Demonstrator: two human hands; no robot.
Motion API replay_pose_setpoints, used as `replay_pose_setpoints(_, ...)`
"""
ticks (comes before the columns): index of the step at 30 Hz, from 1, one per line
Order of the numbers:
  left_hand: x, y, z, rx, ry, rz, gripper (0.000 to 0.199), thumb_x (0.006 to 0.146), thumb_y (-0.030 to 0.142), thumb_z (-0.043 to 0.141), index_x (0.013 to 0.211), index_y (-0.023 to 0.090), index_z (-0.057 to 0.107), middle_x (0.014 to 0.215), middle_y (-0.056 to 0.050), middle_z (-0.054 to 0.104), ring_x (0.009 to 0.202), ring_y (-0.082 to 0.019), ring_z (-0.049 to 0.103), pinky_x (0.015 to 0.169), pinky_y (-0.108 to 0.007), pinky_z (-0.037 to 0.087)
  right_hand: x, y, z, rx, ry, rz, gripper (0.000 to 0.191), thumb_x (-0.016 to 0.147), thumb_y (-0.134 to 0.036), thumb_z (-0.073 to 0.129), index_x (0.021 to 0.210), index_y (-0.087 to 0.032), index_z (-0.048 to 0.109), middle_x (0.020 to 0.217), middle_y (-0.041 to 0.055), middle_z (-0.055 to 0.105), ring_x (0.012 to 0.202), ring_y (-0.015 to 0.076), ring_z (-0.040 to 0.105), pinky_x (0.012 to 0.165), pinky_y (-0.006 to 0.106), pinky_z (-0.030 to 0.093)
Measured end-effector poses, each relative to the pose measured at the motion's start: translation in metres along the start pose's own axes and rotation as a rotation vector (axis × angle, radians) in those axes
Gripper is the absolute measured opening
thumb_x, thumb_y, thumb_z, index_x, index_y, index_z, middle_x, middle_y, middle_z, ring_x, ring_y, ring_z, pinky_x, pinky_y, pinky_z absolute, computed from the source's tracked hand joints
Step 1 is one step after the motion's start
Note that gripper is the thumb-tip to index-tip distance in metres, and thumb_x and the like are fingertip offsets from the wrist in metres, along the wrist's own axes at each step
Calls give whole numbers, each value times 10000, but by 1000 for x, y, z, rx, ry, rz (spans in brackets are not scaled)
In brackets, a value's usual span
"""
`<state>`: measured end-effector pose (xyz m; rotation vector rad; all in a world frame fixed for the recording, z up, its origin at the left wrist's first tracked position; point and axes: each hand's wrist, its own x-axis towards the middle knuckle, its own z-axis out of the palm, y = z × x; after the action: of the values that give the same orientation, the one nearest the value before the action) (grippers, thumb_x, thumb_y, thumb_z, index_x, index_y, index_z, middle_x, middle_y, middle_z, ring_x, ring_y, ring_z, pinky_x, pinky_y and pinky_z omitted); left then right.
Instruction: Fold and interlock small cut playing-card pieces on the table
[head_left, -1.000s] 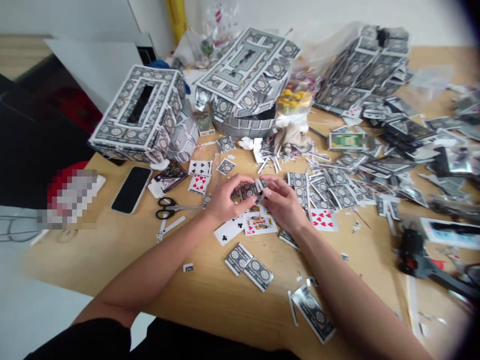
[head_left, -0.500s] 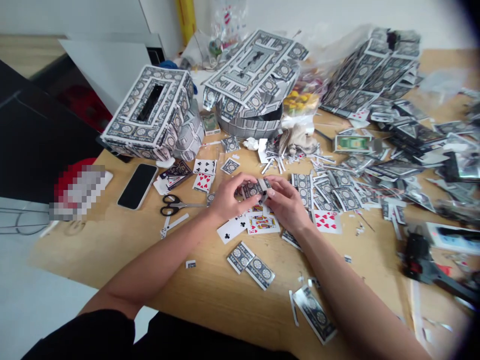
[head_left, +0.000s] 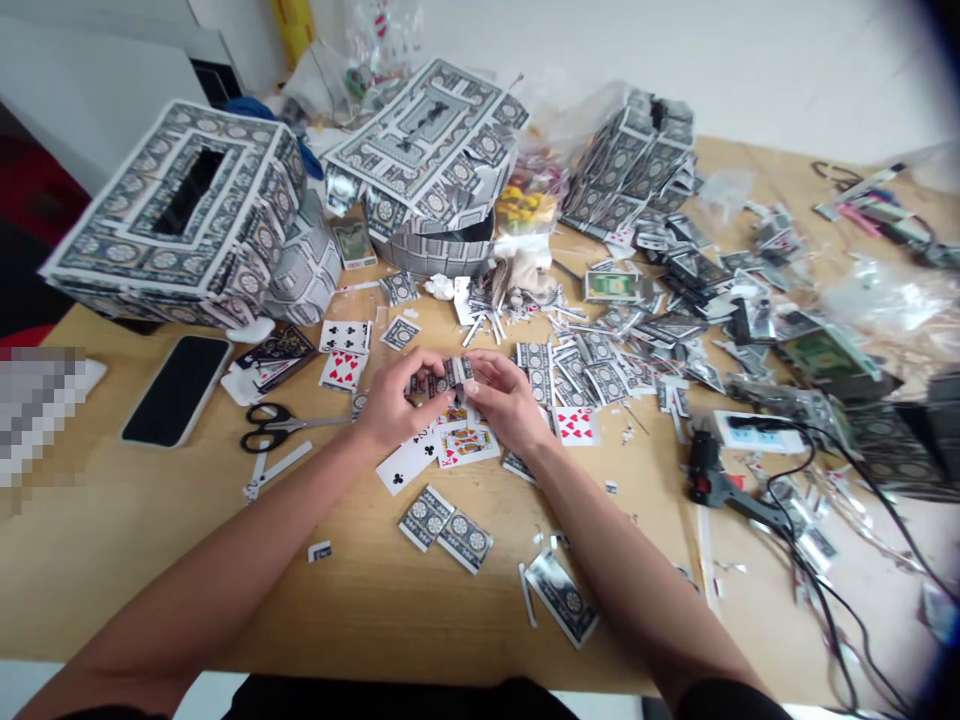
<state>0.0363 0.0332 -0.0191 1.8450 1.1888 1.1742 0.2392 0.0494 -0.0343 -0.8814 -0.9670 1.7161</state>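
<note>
Both my hands meet over the middle of the table, closed on a small folded playing card [head_left: 442,379] with a dark patterned back. My left hand [head_left: 401,400] grips its left side, and my right hand [head_left: 504,400] pinches its right end. Fingers hide part of the card. Just below them lie a king of hearts [head_left: 469,443] and a clubs card [head_left: 407,462], face up. A hearts card [head_left: 576,426] is to the right of my right hand. Nearer my body lie two face-down patterned cards [head_left: 446,528], edges together.
Black scissors [head_left: 277,425] and a phone [head_left: 178,390] lie at left. Card-covered boxes [head_left: 180,210] stand behind, one on a round container [head_left: 442,250]. A glue gun [head_left: 720,485] with a black cable lies right, near a power strip [head_left: 757,432] and heaps of card pieces.
The head view has turned to the right, so the scene sits further left and more of the table's right side shows. Both hands keep hold of the folded card, nearly unchanged.
</note>
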Motion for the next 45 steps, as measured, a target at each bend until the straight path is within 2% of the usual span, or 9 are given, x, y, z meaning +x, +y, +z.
replay_pose_setpoints(8, -1, -2, -1, -40, 4, 33, 262, 875, 307, 766, 1114, 238, 686, 1172, -52, 805, 1034, -241, 773, 929, -394, 601, -1, 2, 2, -7, -6, -18, 476, 675, -373, 1027, 1074, -325, 773, 1058, -4, 780, 953, 197, 728, 934, 387, 606)
replay_pose_setpoints(17, 0, -1, 1, -47, 33, 54, 134, 864, 237, 750, 947, 237, 645, 1150, -56, 814, 1058, -247, 785, 943, -394, 597, 2, 7, 0, -92, -20, -64, 520, 638, -407, 1056, 1060, -293, 774, 1101, 17, 798, 1005, 206, 740, 996, 399, 620)
replay_pose_setpoints(23, 0, -6, 3, -12, 58, 74, 139, 865, 217, 784, 959, 237, 684, 1170, -65, 815, 1117, -261, 780, 985, -407, 591, 2, 10, -1, -216, 9, -166, 561, 657, -431, 1044, 1130, -285, 781, 1158, 46, 815, 1091, 239, 749, 1050, 453, 611)
replay_pose_setpoints(26, 0, -7, 5, 24, 77, 100, 167, 877, 187, 794, 998, 240, 692, 1220, -74, 807, 1174, -265, 766, 1022, -429, 584, 0, 10, 0, -225, 17, -162, 560, 705, -420, 1018, 1199, -292, 786, 1186, 55, 815, 1084, 255, 750, 1005, 468, 621)
replay_pose_setpoints(31, 0, -9, 7, 117, 101, 205, 173, 914, 173, 801, 1015, 250, 684, 1266, -81, 753, 1256, -254, 713, 1085, -476, 576, -2, 9, 1, -161, 50, -150, 540, 682, -345, 1038, 1161, -302, 792, 1164, 39, 799, 1040, 236, 743, 966, 420, 637)
replay_pose_setpoints(35, -2, -11, 8, 150, 25, 220, 169, 965, 201, 761, 1090, 260, 663, 1273, -82, 725, 1253, -254, 700, 1084, -493, 583, -3, 8, 2, -172, 81, -98, 380, 808, -409, 962, 1130, -294, 798, 1058, 30, 782, 890, 202, 730, 789, 360, 658)
replay_pose_setpoints(39, -4, -11, 9, 151, 70, 199, 391, 905, 135, 742, 1251, 250, 600, 1300, -106, 691, 1297, -287, 660, 1127, -519, 551, -2, 8, 1, -117, 102, -77, 399, 803, -404, 964, 1153, -307, 797, 971, 5, 765, 812, 177, 713, 768, 343, 649)
replay_pose_setpoints(42, -4, -12, 9, 122, 117, 114, 501, 857, 122, 721, 1319, 229, 559, 1269, -109, 688, 1182, -274, 693, 1039, -468, 589, -1, 10, -1, -103, 131, -86, 420, 818, -399, 948, 1200, -331, 785, 976, -5, 771, 779, 167, 705, 772, 349, 643)
replay_pose_setpoints(45, -3, -11, 7, 89, 129, 63, 412, 887, 170, 694, 1281, 212, 581, 1176, -86, 720, 1006, -229, 724, 928, -404, 609, 1, 12, -1, -115, 157, -98, 400, 837, -417, 927, 1199, -318, 787, 1074, 21, 799, 835, 183, 726, 804, 371, 646)
